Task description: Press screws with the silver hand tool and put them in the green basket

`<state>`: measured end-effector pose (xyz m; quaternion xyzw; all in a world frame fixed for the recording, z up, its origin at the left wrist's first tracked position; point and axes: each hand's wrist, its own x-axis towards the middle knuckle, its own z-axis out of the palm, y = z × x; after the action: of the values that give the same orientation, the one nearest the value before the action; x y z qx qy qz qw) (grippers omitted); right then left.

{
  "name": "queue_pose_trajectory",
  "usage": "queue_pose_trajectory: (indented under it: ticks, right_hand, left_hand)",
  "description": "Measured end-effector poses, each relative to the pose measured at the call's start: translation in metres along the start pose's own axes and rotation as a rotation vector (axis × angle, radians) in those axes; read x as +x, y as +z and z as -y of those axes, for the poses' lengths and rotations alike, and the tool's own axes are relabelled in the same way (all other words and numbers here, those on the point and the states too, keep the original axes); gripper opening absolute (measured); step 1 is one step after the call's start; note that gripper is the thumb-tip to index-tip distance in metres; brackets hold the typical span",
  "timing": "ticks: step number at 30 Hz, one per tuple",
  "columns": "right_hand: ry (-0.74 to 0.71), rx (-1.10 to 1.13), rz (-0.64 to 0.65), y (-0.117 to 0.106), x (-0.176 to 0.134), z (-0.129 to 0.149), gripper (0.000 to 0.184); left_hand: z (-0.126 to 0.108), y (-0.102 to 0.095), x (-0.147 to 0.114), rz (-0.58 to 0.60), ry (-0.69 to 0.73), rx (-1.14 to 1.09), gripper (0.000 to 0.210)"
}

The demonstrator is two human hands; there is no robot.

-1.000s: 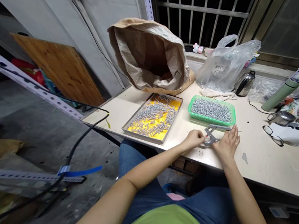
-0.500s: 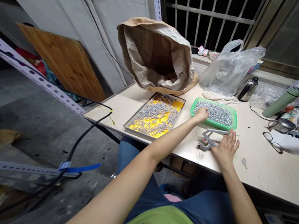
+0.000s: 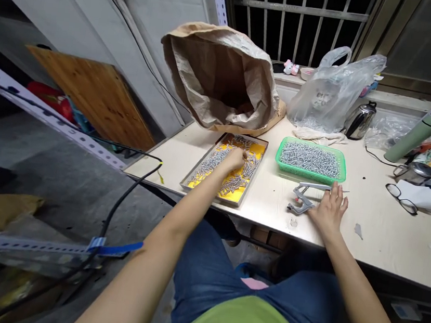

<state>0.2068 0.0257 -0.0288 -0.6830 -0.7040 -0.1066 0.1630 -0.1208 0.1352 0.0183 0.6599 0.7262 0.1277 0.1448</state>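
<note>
My left hand (image 3: 234, 159) is down among small silvery metal pieces, which look like screws or rivets, in a shallow tray (image 3: 239, 202) with a yellow bottom. Its fingers are curled together; whatever they hold is hidden. On the right, my right hand (image 3: 329, 212) lies on the table, fingers stretched out and spread, over the handle end of a grey metal hand tool with a spring (image 3: 301, 203). Its thumb is by the tool's lower part. Beyond the tool stands a green plastic basket (image 3: 278, 161) full of similar metal pieces (image 3: 310, 157).
A large open paper sack (image 3: 218, 78) leans behind the tray. Further back are a plastic bag (image 3: 321, 101), a metal kettle (image 3: 361, 120) and a green bottle (image 3: 415, 136). Glasses (image 3: 401, 199) lie to the right. A black cable (image 3: 120, 197) hangs past the table's left edge.
My left hand has moved left from the green basket to the yellow-bottomed tray. My right hand stays at the metal tool. The view has shifted slightly.
</note>
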Motion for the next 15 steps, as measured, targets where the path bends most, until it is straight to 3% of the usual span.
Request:
queue_pose_trajectory:
  ticks: [7, 12, 15]
  right_hand:
    - [0.024, -0.02, 0.023, -0.002, -0.001, 0.0, 0.073]
    - [0.014, -0.022, 0.011, 0.0, -0.001, -0.001, 0.073]
    - [0.005, -0.015, 0.018, 0.001, -0.001, -0.001, 0.075]
  left_hand:
    - [-0.015, 0.0, 0.005, 0.083, 0.083, 0.199, 0.018]
    - [-0.006, -0.004, -0.013, 0.042, 0.039, 0.296, 0.031]
    - [0.0, -0.005, -0.024, 0.037, 0.093, 0.325, 0.033]
